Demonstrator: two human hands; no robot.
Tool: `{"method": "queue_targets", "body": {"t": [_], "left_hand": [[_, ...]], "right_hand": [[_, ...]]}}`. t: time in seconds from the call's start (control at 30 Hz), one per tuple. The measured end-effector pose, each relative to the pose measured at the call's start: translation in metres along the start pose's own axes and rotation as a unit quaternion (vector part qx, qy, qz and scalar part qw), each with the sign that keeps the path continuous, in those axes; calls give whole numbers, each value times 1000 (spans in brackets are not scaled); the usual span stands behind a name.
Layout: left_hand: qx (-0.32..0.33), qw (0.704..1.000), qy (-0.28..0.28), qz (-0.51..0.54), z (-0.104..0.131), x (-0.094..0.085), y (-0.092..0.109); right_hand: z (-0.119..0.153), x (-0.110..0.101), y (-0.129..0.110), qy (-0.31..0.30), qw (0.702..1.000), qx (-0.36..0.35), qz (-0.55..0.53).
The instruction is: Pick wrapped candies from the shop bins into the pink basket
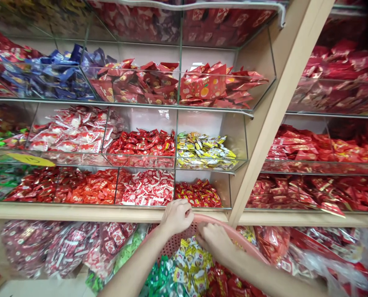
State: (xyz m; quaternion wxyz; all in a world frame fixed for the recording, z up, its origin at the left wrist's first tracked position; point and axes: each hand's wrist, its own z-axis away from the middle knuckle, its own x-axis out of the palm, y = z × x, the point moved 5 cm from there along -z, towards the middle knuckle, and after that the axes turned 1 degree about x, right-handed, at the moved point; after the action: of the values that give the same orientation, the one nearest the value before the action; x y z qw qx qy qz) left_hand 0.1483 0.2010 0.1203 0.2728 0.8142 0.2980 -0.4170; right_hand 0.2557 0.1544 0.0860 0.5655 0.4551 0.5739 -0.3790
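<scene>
A: What is shown at the largest scale?
B: A wooden shelving unit [266, 128], fitted with clear-fronted compartments in rows. Blue packets [60, 78] are stacked at the upper left, with red packets [202, 88] to their right. In the middle row, white-and-red packets [69, 134], red sweets [146, 144] and yellow-and-white sweets [205, 150] are held in separate sections. More red wrappers are seen beyond the upright at the right.

A: And next in size?
B: A pink perforated basket [175, 244], placed at the bottom centre, just below and in front of the lowest shelf. Inside it, green-wrapped sweets [165, 274] are seen at the left, yellow-and-white wrapped sweets [196, 264] in the middle and red-wrapped sweets [223, 284] at the right. It is flanked by filled plastic bags [29, 247] under the shelf.

A: Where are the hands?
B: Two bare forearms are extended from the bottom edge. The left hand [176, 216] is placed at the basket's far rim, by the shelf's wooden ledge [94, 213]. Its fingers are curled; whether anything is gripped by them cannot be told. The right hand [213, 239] is held over the basket, close to its far inner wall. Its fingers are bent inward and their tips are hidden, so whether they are closed on something cannot be told.

A: Anything smaller?
B: A yellow oval label [33, 160], fixed at the left on the middle row's front edge.
</scene>
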Motion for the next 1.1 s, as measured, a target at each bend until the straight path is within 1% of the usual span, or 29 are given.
{"method": "queue_targets", "body": {"t": [0.07, 0.13, 0.2, 0.27, 0.33, 0.37, 0.43, 0.5, 0.57, 0.63, 0.7, 0.77, 0.97, 1.1], "left_hand": [[-1, 1000, 3, 4, 1, 0, -1], [1, 1000, 4, 9, 1, 1, -1], [5, 1000, 4, 17, 1, 1, -1], [6, 1000, 3, 23, 1, 1, -1], [-1, 1000, -3, 25, 1, 1, -1], [-5, 1000, -6, 26, 1, 1, -2], [-12, 999, -9, 28, 1, 0, -2], [-14, 999, -5, 31, 1, 0, -1], [-14, 999, 0, 29, 1, -1, -1], [-15, 1000, 8, 24, 2, -1, -2], [-14, 1000, 11, 22, 2, -1, -2], [-14, 1000, 12, 20, 2, 0, -2], [-16, 1000, 6, 21, 1, 1, -3], [-13, 1000, 7, 26, 1, 0, -2]], "right_hand": [[2, -15, -2, 37, 999, -11, -25], [6, -43, -1, 102, 993, -20, -57], [8, -81, 1, 182, 978, -38, -89], [8, -123, 6, 264, 955, -61, -117], [1, -164, 16, 335, 929, -78, -135], [-5, -182, 24, 363, 919, -72, -134], [-24, -210, 42, 391, 913, -41, -113], [-46, -226, 62, 389, 918, 12, -81], [-66, -231, 78, 368, 927, 55, -48], [-82, -229, 89, 334, 939, 78, -29], [-92, -224, 95, 302, 949, 89, -30], [-97, -220, 98, 284, 953, 100, -38], [-100, -217, 104, 288, 946, 132, -62], [-97, -213, 108, 319, 931, 143, -105]]}}
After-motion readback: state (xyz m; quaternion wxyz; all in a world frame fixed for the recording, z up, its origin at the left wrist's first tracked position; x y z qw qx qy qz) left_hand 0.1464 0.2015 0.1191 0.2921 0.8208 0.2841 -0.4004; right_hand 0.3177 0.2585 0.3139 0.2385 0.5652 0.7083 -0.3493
